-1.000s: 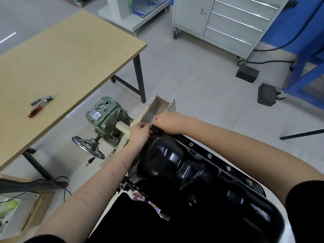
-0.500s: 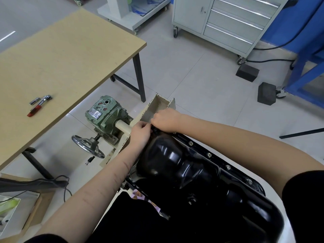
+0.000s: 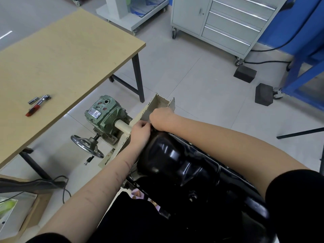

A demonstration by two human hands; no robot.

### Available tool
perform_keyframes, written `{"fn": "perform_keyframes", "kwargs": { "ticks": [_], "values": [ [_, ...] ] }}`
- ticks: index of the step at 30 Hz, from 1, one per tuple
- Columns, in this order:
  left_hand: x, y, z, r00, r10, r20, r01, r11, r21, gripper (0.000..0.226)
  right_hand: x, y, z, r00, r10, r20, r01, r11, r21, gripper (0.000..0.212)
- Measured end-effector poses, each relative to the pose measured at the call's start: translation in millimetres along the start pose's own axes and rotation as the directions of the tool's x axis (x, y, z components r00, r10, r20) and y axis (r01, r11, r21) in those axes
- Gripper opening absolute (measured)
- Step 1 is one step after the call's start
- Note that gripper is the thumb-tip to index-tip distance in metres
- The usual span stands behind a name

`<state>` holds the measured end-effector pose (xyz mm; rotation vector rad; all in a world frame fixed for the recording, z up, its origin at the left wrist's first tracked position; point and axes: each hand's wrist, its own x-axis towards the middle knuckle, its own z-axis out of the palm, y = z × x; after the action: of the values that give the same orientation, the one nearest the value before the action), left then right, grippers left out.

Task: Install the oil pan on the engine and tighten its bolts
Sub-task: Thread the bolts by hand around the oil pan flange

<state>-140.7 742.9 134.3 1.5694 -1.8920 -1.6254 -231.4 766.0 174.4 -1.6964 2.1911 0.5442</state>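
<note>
Oil pan (image 3: pixel 184 171): glossy black, sitting belly-up on the engine, filling the frame from centre down to 5 o'clock. Its flange runs along the 3 o'clock side under my right forearm; a few bolt heads (image 3: pixel 190 143) are visible along it, small and partly shaded.

Head view, hands: both meet at the pan's far end, about 12 o'clock of the pan. Left hand (image 3: pixel 141 131) has fingers curled in at the pan edge, thumb and forefinger pinched together on something small and dark. Can't tell what it is, it's hidden between the fingertips. Right hand (image 3: pixel 162 118) is knuckles-up, fingers bent down over the same spot, touching my left fingertips. Whether it grips anything, I can't tell; the fingertips are out of sight behind the hand.

Just beyond the hands, at 12 o'clock: cream-painted stand bracket (image 3: pixel 158 106), chipped paint, open channel shape. At 10 o'clock of the pan: green gearbox (image 3: pixel 103 114) with a cream shaft running toward my left hand, and a grey handwheel (image 3: pixel 86 146) below it.

Wooden table (image 3: pixel 66 55) takes the 9 to 11 o'clock area. Red-handled ratchet (image 3: pixel 37 105) lies on it with a small metal piece just beside, well apart from the pan.

Grey drawer cabinet (image 3: pixel 226 21) on castors at 1 o'clock. Two dark blocks (image 3: pixel 245 73) on the floor at 2 o'clock, next to a blue frame.
</note>
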Motion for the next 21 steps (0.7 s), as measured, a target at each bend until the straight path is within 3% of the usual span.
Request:
{"fn": "perform_keyframes", "kwargs": {
  "ticks": [5, 11, 14, 16, 19, 21],
  "values": [
    [1.7, -1.5, 1.1, 1.000, -0.011, -0.005, 0.011, 0.999, -0.036, 0.024, -3.4, 0.2, 4.5, 0.988, 0.151, 0.005, -0.150, 0.972, 0.181, 0.028],
    [1.8, -2.6, 0.6, 1.000, -0.007, 0.008, 0.008, 0.998, -0.066, 0.025, -4.1, 10.0, 7.1, 0.982, 0.167, 0.091, -0.188, 0.918, 0.350, 0.027],
    [0.4, -4.3, -0.2, 1.000, -0.001, 0.022, 0.002, 0.997, -0.071, 0.025, -6.5, 22.9, 3.1, 0.982, 0.143, 0.121, -0.182, 0.886, 0.427, 0.049],
    [-0.3, -4.6, -0.1, 1.000, -0.002, 0.029, 0.005, 0.997, -0.080, 0.025, -11.2, 31.6, -0.6, 0.991, 0.104, 0.086, -0.131, 0.897, 0.422, 0.049],
    [-0.4, -4.5, -0.6, 1.000, -0.003, 0.030, 0.006, 0.996, -0.084, 0.024, -16.2, 37.2, -1.2, 0.997, -0.071, -0.012, 0.070, 0.912, 0.404, 0.021],
    [-0.4, -4.4, -0.9, 1.000, -0.004, 0.029, 0.007, 0.996, -0.086, 0.024, -16.5, 36.7, 0.6, 0.983, -0.176, -0.047, 0.181, 0.918, 0.354, 0.025]
  ]
}}
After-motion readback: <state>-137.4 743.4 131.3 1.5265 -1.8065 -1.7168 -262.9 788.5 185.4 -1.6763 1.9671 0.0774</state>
